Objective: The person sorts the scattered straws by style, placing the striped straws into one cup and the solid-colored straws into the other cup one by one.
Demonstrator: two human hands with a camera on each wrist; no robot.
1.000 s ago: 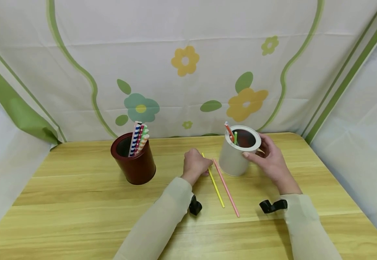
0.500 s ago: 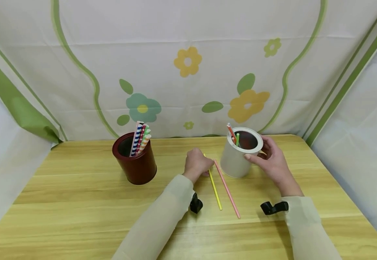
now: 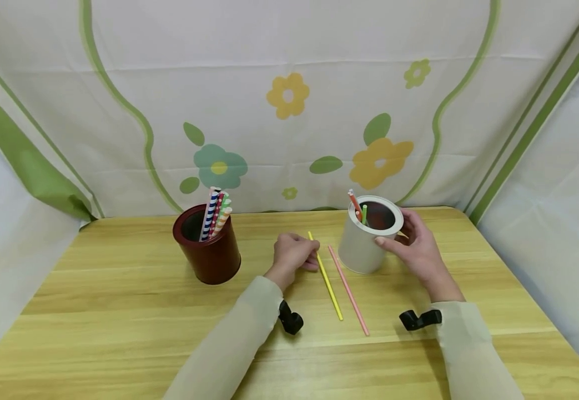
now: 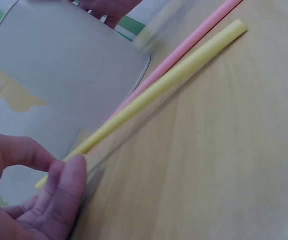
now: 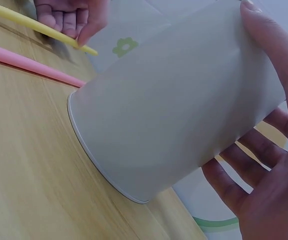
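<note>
My left hand pinches a yellow straw near its far end, between thumb and fingertips. In the left wrist view a shadow runs beside this yellow straw, which looks slightly raised off the wood. A pink straw lies just right of it on the table. My right hand grips a white can from its right side, thumb at the front and fingers behind. The can stands upright, with orange-red straws and a green straw poking out of it.
A dark red can holding several striped and dotted straws stands to the left on the wooden table. Behind the table hangs a white curtain with printed flowers, and curtains close off both sides.
My left hand has shifted a little to the left, and the yellow straw's far end has moved left with it. The right hand and the white can stay nearly still.
</note>
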